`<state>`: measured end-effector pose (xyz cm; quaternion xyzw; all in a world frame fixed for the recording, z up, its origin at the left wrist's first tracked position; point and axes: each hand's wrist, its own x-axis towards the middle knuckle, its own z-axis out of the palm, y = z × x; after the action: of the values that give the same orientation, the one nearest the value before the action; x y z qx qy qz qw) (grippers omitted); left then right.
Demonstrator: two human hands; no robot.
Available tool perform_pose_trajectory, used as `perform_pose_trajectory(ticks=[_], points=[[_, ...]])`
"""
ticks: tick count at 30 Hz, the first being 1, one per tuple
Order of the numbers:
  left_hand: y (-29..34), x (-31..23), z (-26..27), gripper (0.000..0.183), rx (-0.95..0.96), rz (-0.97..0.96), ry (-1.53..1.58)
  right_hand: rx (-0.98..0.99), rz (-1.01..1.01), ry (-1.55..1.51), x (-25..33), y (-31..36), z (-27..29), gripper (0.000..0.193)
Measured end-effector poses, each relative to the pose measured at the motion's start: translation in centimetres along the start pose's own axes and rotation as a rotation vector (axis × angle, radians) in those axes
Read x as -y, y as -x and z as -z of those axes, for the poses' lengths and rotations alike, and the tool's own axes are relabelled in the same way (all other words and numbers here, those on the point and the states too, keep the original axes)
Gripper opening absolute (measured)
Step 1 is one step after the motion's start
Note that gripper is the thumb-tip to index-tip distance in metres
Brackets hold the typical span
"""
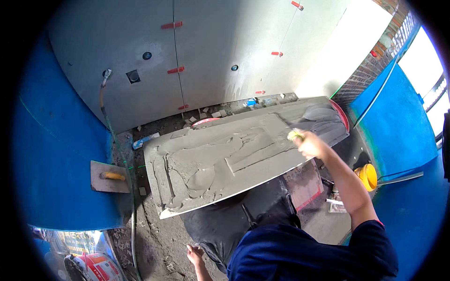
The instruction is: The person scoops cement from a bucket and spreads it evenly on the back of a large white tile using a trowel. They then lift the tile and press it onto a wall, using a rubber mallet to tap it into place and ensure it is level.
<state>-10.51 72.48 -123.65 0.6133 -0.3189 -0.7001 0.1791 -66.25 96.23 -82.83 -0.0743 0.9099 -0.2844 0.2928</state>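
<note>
A large tile panel lies across in front of me, its top coated with wet grey mortar in ridges and smears. Over its right part, my right hand is closed round the yellow handle of a trowel. The trowel's blade is hard to tell from the grey mortar. Thicker mortar is heaped at the panel's far right end. Low at my left side, away from the panel, hangs my left hand. Its fingers are curled, and I cannot make out anything in them.
A flat trowel with a yellow handle rests by the blue wall at left. Red clips sit along the joints of the tiled wall ahead. A yellow bucket stands at right. A hose runs along the floor at left.
</note>
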Motion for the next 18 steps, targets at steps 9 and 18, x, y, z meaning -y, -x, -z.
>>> perform_pose_trajectory(ticks=[9, 18], points=[[0.2, -6.0, -0.9, 0.053, -0.091, -0.297, 0.074, 0.283, -0.064, -0.776, 5.7, 5.9, -11.6, 0.024], [4.2, -13.4, -8.9, 0.052, 0.001, -0.44, -0.011, 0.43, 0.46, 0.422, 8.8, 10.0, -15.4, 0.055]])
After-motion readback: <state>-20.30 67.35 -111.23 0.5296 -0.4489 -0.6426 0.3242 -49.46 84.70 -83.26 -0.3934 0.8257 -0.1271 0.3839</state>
